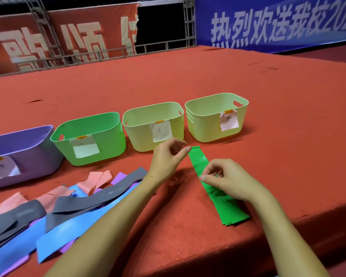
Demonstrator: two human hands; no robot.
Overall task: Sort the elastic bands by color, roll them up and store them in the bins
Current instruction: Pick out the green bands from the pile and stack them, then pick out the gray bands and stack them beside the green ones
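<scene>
A stack of green elastic bands [226, 204] lies flat on the red carpeted platform, running from the yellow bins toward the front edge. My left hand [167, 156] pinches the far end of the green bands between thumb and fingers. My right hand [226, 177] rests on the middle of the strip and pinches its edge. A loose pile of blue [54, 234], grey [100, 198], pink [92, 181] and purple bands lies at the left. A purple bin [28, 150], a green bin [106, 140] and two pale yellow bins [176, 128] [242, 116] stand in a row behind.
Each bin carries a paper label taped to its front. The platform's front edge [288, 222] drops off just beyond the near end of the green bands. Red and blue banners and a metal truss [189, 21] stand at the back.
</scene>
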